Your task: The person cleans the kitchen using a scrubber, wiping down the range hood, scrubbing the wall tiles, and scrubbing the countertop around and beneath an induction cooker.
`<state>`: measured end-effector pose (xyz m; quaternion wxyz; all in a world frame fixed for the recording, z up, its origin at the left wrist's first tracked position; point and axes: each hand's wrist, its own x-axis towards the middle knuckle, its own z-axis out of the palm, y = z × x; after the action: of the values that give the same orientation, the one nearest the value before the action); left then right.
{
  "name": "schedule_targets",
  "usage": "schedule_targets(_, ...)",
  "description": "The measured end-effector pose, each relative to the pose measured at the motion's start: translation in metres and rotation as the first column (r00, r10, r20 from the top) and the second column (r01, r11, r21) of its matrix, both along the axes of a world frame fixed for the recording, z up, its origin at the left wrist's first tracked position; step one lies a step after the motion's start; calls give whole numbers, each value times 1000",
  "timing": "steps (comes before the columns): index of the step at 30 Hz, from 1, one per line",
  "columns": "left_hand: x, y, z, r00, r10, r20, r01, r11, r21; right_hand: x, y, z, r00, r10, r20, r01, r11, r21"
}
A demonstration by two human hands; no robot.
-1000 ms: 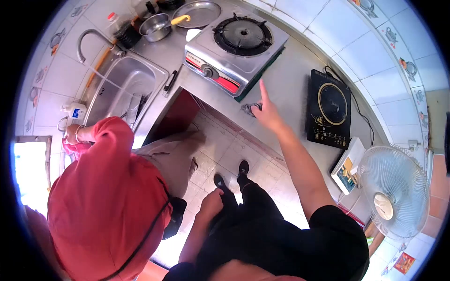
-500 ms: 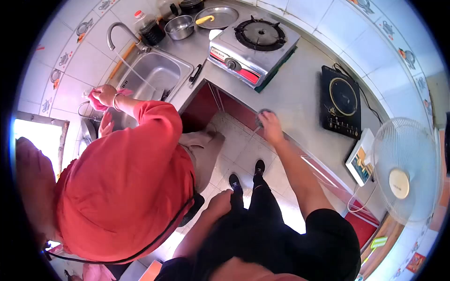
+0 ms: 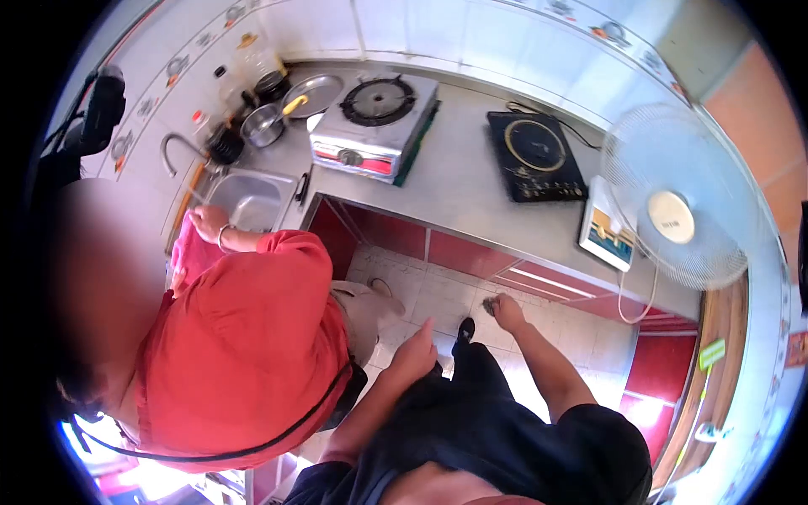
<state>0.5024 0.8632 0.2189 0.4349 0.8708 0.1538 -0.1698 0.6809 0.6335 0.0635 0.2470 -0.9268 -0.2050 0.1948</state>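
A dark steel-wool scrubber point(image 3: 490, 305) is pinched in the fingers of my right hand point(image 3: 508, 313), held over the floor in front of the counter. My left hand point(image 3: 415, 355) is near my body, its fingers partly curled and one pointing up; whether it holds anything is hidden. Nearest to my hands are my black shoe point(image 3: 465, 331) and the red cabinet doors point(image 3: 467, 254). On the left a person in a red top point(image 3: 244, 353) holds a pink cloth point(image 3: 195, 252) beside the sink point(image 3: 252, 199).
A gas stove point(image 3: 374, 126), an induction cooker point(image 3: 539, 156) and a leaning picture box point(image 3: 608, 229) stand on the steel counter point(image 3: 454, 189). A fan point(image 3: 671, 217) is at the right. Bottles, a metal bowl point(image 3: 263, 126) and a plate point(image 3: 316, 95) are by the tap point(image 3: 172, 147).
My right hand has moved off the counter with the scrubber, down over the floor. My left hand has risen slightly. The view has turned right, and the person's pink cloth now hangs lower.
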Motion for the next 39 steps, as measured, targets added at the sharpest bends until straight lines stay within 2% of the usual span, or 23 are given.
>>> schedule_targets(4,9,-31,-8,966,-257,-14,257,966,30,-50,-74,-6,946,-215,-242,167,965,-204)
schedule_targets(7,20,-68,14,918,-392,-57,395,916,64,-71,-144,-31,891,-324,-320,256,937,-237)
schedule_targets(9,28,-97,22,871,-480,-100,489,867,97,-85,-187,-35,868,-413,-275,383,910,-158)
schedule_targets(11,31,-128,5,851,-525,22,521,848,95,-102,-230,-45,859,-466,-211,474,881,-15)
schedule_targets(12,32,-146,-1,837,-540,83,533,841,94,-109,-247,-36,801,-520,-296,535,844,-33)
schedule_targets(15,30,-205,-5,827,-550,116,545,835,72,-142,-299,-9,673,-610,-419,699,709,91)
schedule_targets(16,32,-222,-5,824,-556,110,551,831,68,-152,-310,14,679,-634,-370,699,713,61)
schedule_targets(17,32,-241,-5,809,-579,101,575,816,63,-161,-329,14,654,-625,-427,722,684,105)
schedule_targets(19,26,-274,-14,785,-601,151,599,798,63,-186,-372,9,582,-617,-529,790,582,190)
schedule_targets(20,27,-285,-25,782,-586,210,586,807,71,-198,-391,-1,388,-519,-762,912,334,237)
schedule_targets(21,31,-294,-41,779,-564,273,567,820,78,-207,-408,-13,330,-474,-817,942,225,250)
schedule_targets(22,35,-300,-62,736,-517,436,523,844,118,-214,-419,-5,244,-373,-895,970,84,229)
schedule_targets(23,41,-302,-63,781,-493,384,530,848,9,-219,-427,5,171,-250,-953,981,-43,187)
schedule_targets(25,61,-298,-59,875,-413,254,465,863,-198,-225,-439,9,121,-208,-971,985,-96,144)
schedule_targets(26,75,-291,-67,957,-247,152,290,851,-437,-217,-442,8,110,-182,-977,986,-101,130)
schedule_targets(27,92,-280,-80,995,-94,14,82,769,-634,-212,-444,6,97,-194,-976,991,-72,113)
schedule_targets(28,110,-269,-89,989,31,-148,-135,619,-774,-207,-450,-7,164,-172,-971,986,3,166)
schedule_targets(29,135,-258,-87,951,122,-285,-310,374,-874,-199,-452,-18,223,-143,-964,974,73,214)
schedule_targets(30,166,-246,-83,889,166,-427,-445,89,-891,-188,-445,-18,259,-173,-950,964,115,241)
schedule_targets(32,222,-227,-82,752,306,-584,-516,-279,-810,-170,-429,-13,330,-237,-914,937,197,287)
schedule_targets(35,316,-192,-136,686,420,-594,-457,-387,-801,-141,-391,-11,345,-276,-897,928,242,282)
schedule_targets(37,375,-184,-147,621,450,-641,-484,-423,-766,-122,-353,30,330,-315,-890,929,277,247)
schedule_targets(39,408,-180,-134,522,463,-717,-509,-505,-697,-105,-330,27,387,-375,-842,893,379,242)
